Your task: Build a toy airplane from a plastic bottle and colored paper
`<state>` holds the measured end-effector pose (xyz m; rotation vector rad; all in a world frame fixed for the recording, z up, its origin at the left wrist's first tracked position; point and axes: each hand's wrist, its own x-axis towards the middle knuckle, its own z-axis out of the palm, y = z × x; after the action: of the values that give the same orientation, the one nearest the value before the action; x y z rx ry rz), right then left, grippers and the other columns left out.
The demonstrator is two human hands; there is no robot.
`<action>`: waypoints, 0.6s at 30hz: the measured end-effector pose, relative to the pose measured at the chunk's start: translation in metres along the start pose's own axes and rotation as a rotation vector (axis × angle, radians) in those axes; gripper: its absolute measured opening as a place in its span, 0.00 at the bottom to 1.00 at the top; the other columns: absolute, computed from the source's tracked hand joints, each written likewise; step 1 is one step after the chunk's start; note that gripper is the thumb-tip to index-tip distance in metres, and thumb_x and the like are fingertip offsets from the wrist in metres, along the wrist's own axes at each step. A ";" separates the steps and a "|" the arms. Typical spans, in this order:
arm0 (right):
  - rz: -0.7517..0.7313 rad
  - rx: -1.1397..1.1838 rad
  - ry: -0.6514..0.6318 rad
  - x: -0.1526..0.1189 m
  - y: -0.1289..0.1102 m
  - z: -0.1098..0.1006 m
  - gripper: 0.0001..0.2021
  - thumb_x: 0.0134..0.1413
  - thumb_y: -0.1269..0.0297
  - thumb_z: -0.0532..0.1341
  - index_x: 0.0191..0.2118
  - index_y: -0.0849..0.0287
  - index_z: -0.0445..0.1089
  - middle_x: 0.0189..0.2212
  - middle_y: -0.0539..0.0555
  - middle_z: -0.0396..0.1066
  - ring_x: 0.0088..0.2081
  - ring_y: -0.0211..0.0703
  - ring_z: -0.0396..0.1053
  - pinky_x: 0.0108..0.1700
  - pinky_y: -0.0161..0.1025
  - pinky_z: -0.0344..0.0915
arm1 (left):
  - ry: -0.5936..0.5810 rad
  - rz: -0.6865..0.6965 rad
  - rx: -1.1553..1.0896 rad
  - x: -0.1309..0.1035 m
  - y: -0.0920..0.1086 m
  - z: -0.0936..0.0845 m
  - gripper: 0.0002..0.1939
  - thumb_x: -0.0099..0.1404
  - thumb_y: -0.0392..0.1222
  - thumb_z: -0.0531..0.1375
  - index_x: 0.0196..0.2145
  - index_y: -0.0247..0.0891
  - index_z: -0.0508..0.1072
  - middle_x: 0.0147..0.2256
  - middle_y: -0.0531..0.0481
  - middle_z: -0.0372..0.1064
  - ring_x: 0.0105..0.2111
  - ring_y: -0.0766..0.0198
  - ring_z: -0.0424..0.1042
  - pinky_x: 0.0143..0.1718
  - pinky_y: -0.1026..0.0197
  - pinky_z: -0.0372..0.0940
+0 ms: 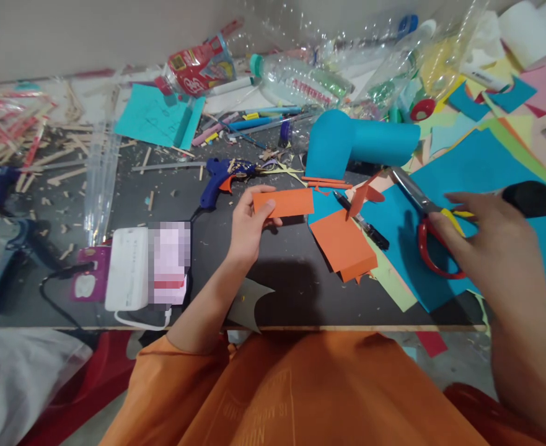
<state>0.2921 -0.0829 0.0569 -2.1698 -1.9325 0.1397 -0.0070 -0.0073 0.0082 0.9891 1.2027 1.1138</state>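
My left hand (249, 223) pinches a small orange paper rectangle (286, 202) between thumb and fingers, above the dark tabletop. On the right, my right hand (486, 235) is at the red-and-yellow handles of a pair of scissors (422, 207), its thumb over the handle and its fingers curled around the far side. The blades point up and left over blue paper (477, 161). Between my hands lie orange paper pieces (344, 241), a black pen (370, 230) and thin orange strips (326, 183). Behind them stands a bent tube of rolled blue paper (365, 139).
A blue glue gun (219, 176) lies left of centre, with wood sticks scattered beyond. A white power bank (126, 267) sits near the front edge. Plastic bottles (295, 80) crowd the back. Dark tape (530, 198) is at right. A grey paper scrap (250, 300) overhangs the front edge.
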 end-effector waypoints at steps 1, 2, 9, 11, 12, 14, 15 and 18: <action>-0.078 0.049 0.079 0.002 -0.008 0.004 0.21 0.61 0.49 0.51 0.44 0.61 0.70 0.40 0.68 0.74 0.45 0.64 0.72 0.42 0.54 0.67 | -0.003 0.011 0.006 0.000 -0.001 0.000 0.10 0.55 0.40 0.61 0.37 0.41 0.68 0.31 0.57 0.66 0.17 0.78 0.65 0.22 0.71 0.66; -0.149 0.102 0.089 0.004 -0.015 0.009 0.19 0.61 0.51 0.52 0.41 0.61 0.72 0.37 0.66 0.75 0.40 0.60 0.74 0.39 0.51 0.69 | -0.001 0.020 0.007 0.001 -0.002 -0.001 0.10 0.54 0.40 0.61 0.36 0.41 0.67 0.31 0.57 0.65 0.17 0.78 0.65 0.22 0.70 0.66; -0.246 0.085 0.195 0.056 -0.034 0.022 0.14 0.59 0.65 0.57 0.49 0.62 0.69 0.48 0.67 0.71 0.54 0.61 0.67 0.54 0.58 0.64 | 0.091 0.050 -0.042 0.002 -0.001 0.001 0.15 0.49 0.40 0.64 0.31 0.41 0.61 0.29 0.60 0.63 0.17 0.75 0.69 0.20 0.70 0.67; -0.167 0.030 0.091 0.083 -0.029 0.023 0.29 0.54 0.66 0.63 0.61 0.64 0.58 0.60 0.70 0.60 0.63 0.65 0.55 0.62 0.63 0.53 | 0.097 0.030 -0.071 0.002 0.000 0.002 0.17 0.49 0.40 0.64 0.29 0.41 0.57 0.24 0.63 0.61 0.16 0.73 0.70 0.19 0.70 0.66; -0.140 0.018 0.017 0.095 -0.026 0.023 0.38 0.50 0.66 0.67 0.65 0.64 0.53 0.64 0.71 0.53 0.66 0.67 0.49 0.63 0.64 0.49 | 0.096 0.017 -0.089 0.002 0.001 0.002 0.17 0.49 0.41 0.64 0.28 0.41 0.56 0.22 0.63 0.61 0.16 0.72 0.71 0.19 0.70 0.66; -0.127 0.024 -0.084 0.115 -0.022 0.024 0.44 0.45 0.67 0.70 0.66 0.64 0.50 0.66 0.71 0.47 0.67 0.68 0.45 0.64 0.64 0.48 | 0.095 -0.002 -0.129 0.002 0.001 0.003 0.17 0.50 0.41 0.63 0.27 0.41 0.54 0.19 0.63 0.63 0.17 0.70 0.72 0.20 0.70 0.66; -0.131 0.035 -0.099 0.121 -0.022 0.025 0.44 0.43 0.68 0.71 0.65 0.65 0.52 0.65 0.72 0.51 0.66 0.68 0.48 0.62 0.62 0.50 | 0.098 -0.009 -0.148 0.002 0.001 0.003 0.16 0.50 0.42 0.62 0.27 0.41 0.54 0.20 0.62 0.65 0.18 0.69 0.73 0.20 0.69 0.67; -0.116 0.099 -0.077 0.129 -0.022 0.025 0.40 0.39 0.68 0.73 0.61 0.67 0.61 0.58 0.70 0.63 0.61 0.67 0.58 0.57 0.58 0.57 | 0.115 -0.017 -0.193 0.003 0.002 0.002 0.12 0.53 0.43 0.60 0.28 0.41 0.56 0.24 0.58 0.73 0.19 0.69 0.73 0.21 0.68 0.67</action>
<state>0.2818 0.0491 0.0486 -2.0125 -2.0416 0.2959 -0.0051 -0.0038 0.0093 0.7756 1.1679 1.2620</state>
